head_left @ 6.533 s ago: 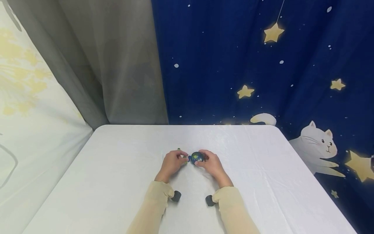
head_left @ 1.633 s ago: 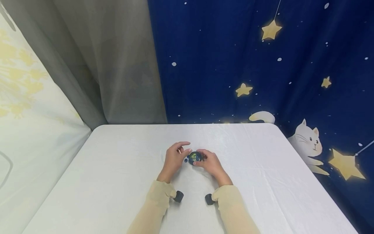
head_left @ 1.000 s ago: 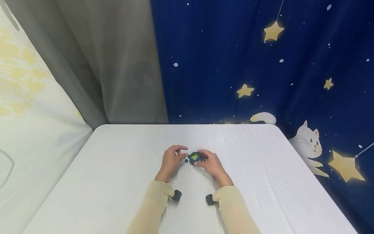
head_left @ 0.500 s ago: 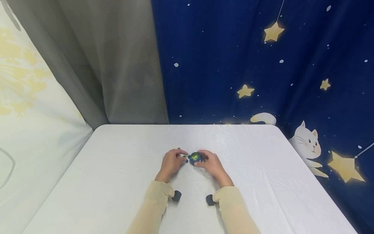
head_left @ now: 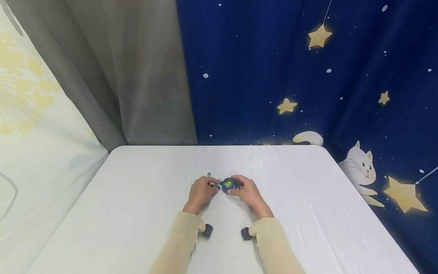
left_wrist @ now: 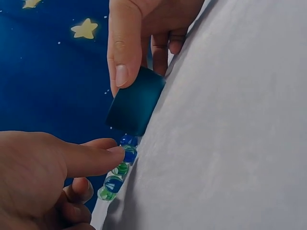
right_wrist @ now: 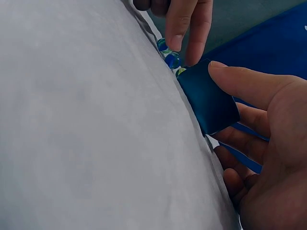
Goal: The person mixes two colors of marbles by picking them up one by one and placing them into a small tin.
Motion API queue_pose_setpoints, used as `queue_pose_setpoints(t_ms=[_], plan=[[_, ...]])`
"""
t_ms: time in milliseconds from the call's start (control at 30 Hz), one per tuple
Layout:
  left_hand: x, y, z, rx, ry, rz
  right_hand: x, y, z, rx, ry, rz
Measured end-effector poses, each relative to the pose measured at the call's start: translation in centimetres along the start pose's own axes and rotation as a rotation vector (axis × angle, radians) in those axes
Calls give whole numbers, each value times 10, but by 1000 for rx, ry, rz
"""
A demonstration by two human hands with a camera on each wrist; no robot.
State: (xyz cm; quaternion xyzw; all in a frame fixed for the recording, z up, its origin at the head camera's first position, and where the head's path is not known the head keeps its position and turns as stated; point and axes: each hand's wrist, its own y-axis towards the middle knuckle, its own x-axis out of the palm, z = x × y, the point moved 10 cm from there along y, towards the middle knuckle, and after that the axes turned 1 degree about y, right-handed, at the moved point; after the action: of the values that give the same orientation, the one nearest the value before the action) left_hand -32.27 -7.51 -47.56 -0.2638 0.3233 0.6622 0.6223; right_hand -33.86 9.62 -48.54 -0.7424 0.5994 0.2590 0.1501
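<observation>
My right hand (head_left: pixel 249 191) grips a small round blue-green tin (head_left: pixel 229 185) by its side, thumb in front and fingers behind. The tin stands on the table with its patterned top up; the right wrist view shows its smooth side wall (right_wrist: pixel 208 100). Left of the tin, my left hand (head_left: pixel 202 192) has its thumb and index finger around several blue and green glass marbles (left_wrist: pixel 113 184). The thumb tip touches a blue marble (left_wrist: pixel 130 154) close to the tin; a firm pinch does not show. Behind the fingers a green marble (head_left: pixel 209 174) lies apart.
A white-covered table (head_left: pixel 137 228) lies under both hands. Behind it hang a grey curtain (head_left: pixel 150 76) and a dark blue curtain (head_left: pixel 246 76) with stars and a cat. Black wrist cameras (head_left: pixel 207 230) are worn at both cuffs.
My left hand's spread fingers have come down over the marbles and drawn slightly back left, uncovering several between thumb and index finger. The right hand keeps its hold on the tin.
</observation>
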Motion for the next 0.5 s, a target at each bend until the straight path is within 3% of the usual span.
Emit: queue_pose_setpoints(t_ms=[500], plan=[[3, -1, -1, 2, 34, 14, 1, 0, -1, 13, -5, -2]])
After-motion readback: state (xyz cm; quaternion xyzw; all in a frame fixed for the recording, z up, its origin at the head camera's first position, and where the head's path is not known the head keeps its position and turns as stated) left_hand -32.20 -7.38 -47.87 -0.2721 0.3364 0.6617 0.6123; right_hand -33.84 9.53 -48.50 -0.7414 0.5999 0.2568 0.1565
